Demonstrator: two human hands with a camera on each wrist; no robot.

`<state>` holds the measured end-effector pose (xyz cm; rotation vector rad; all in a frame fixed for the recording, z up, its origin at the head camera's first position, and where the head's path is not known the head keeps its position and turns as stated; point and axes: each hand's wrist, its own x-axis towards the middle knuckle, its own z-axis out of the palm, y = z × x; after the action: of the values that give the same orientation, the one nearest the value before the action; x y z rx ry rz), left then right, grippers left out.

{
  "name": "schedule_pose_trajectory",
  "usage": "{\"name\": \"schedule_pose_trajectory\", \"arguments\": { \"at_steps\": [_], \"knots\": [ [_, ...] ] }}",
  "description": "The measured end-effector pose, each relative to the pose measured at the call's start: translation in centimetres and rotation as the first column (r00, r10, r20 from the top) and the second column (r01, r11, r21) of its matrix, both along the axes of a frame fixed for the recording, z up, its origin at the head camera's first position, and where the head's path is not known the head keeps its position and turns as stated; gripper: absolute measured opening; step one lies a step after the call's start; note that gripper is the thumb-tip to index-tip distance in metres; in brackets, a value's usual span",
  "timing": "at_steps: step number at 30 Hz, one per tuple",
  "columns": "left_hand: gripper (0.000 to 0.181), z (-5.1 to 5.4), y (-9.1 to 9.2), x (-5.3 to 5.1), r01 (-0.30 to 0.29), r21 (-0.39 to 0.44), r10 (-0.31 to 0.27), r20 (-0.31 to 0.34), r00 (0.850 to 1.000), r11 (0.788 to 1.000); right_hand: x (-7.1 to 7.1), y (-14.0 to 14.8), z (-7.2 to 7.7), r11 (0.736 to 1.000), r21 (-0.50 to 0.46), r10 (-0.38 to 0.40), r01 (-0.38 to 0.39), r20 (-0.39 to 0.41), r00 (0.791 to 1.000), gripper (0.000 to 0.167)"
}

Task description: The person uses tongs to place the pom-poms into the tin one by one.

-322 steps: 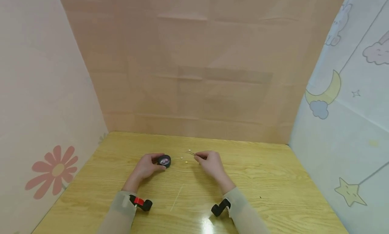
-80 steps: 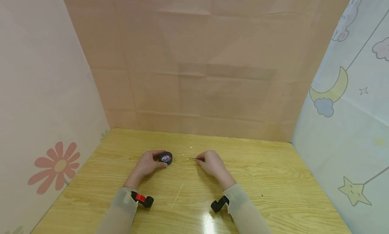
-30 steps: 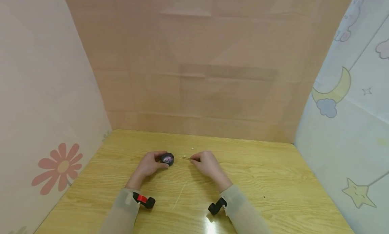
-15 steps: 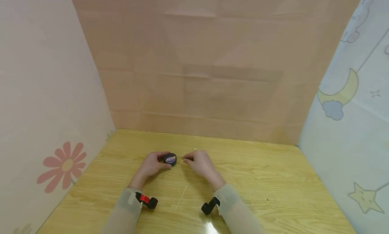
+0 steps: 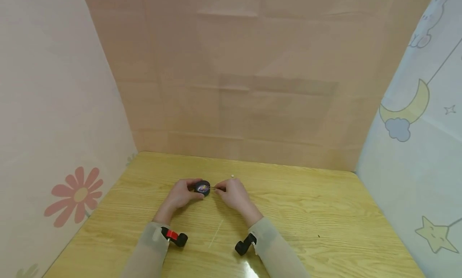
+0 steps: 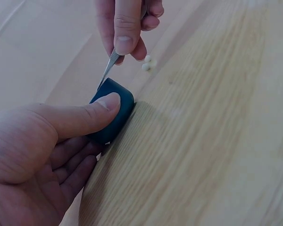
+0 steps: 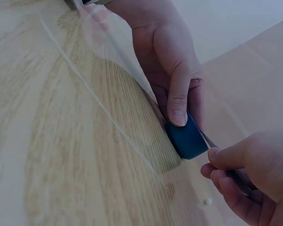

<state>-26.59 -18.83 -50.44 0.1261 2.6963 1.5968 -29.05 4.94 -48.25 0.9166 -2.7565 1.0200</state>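
Observation:
My left hand point(image 5: 179, 195) holds a small round dark-blue container point(image 5: 207, 193) at its side on the table, thumb on the near wall and fingers behind. Its opening faces up, with pinkish-purple pieces and a yellow spot inside. My right hand point(image 5: 235, 194) pinches metal tweezers point(image 6: 110, 66); their tips reach the container's rim on the right, and the very ends are hidden in the wrist views. In the right wrist view, the container's blue wall point(image 7: 187, 142) lies between both hands. A small white bead point(image 5: 232, 176) rests on the table just beyond my right hand.
The wood-grain table point(image 5: 296, 214) carries a thin pale line point(image 5: 215, 234) and a small dark speck point(image 5: 319, 236). A brown paper-like backdrop point(image 5: 245, 109) stands behind, with patterned white panels at both sides. Black wrist mounts point(image 5: 246, 244) sit on the sleeves.
My right hand has moved left, bringing the tweezers from a yellow bead on the table to the container. The yellow bead has left its spot; my left hand keeps holding the container.

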Motion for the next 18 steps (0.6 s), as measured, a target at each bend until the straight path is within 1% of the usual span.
{"name": "schedule_pose_trajectory", "arguments": {
  "at_steps": [4, 8, 13, 18],
  "knots": [
    [0.061, 0.03, 0.05, 0.01, -0.001, -0.004, 0.001, 0.010, 1.000, 1.000, 0.06, 0.00, -0.09, 1.000, 0.015, -0.004, 0.004, 0.022, 1.000, 0.015],
    [0.061, 0.04, 0.04, 0.07, 0.000, 0.002, 0.000, 0.026, 1.000, 1.000, 0.12, -0.05, -0.16, 1.000, 0.021, -0.015, 0.014, 0.018, 1.000, 0.016],
    [0.060, 0.09, 0.03, 0.12, 0.002, 0.014, -0.002, 0.026, 1.000, 1.000, 0.12, 0.03, -0.11, 0.999, 0.028, -0.018, 0.018, 0.014, 1.000, 0.017],
    [0.060, 0.08, 0.08, 0.12, -0.001, 0.007, 0.001, 0.019, 1.000, 1.000, 0.10, 0.11, -0.08, 0.999, 0.025, -0.022, 0.022, 0.016, 1.000, 0.016]
  ]
}}
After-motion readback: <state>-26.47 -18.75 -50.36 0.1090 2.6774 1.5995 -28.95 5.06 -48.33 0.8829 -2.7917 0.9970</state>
